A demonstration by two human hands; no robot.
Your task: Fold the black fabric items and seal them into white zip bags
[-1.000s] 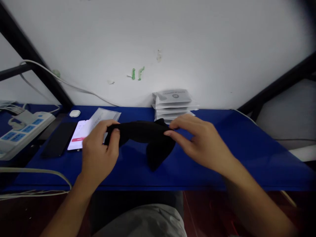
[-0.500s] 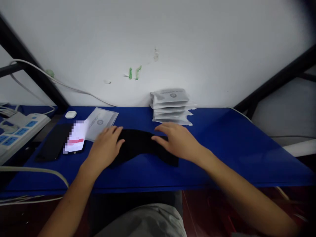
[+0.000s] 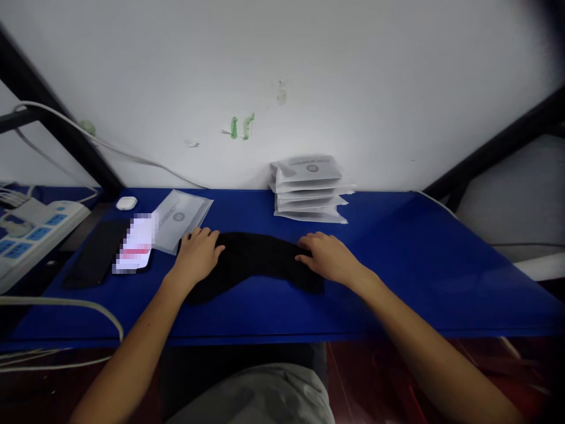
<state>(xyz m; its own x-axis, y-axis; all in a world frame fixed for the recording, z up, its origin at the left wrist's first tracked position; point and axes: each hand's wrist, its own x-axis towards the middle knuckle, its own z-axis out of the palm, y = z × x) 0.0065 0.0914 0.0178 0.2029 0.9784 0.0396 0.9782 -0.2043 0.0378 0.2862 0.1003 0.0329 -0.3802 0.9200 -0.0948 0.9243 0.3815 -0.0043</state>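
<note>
A black piece of cloth point(image 3: 258, 259), perhaps a sock, lies flat and stretched out on the blue table top point(image 3: 397, 265). My left hand point(image 3: 198, 256) rests palm down on its left end, fingers laid flat. My right hand point(image 3: 326, 258) presses on its right end, fingers also flat and slightly spread. Neither hand grips anything.
A stack of grey plastic packets point(image 3: 309, 188) stands at the wall behind the cloth. One loose packet point(image 3: 180, 221), a lit phone point(image 3: 135, 250), a dark phone point(image 3: 95, 253) and a small white case point(image 3: 126, 203) lie to the left. A power strip point(image 3: 30, 229) and cables sit far left.
A second ago both hands held the cloth up by its ends. They have since lowered it onto the table and spread outward to flatten it.
</note>
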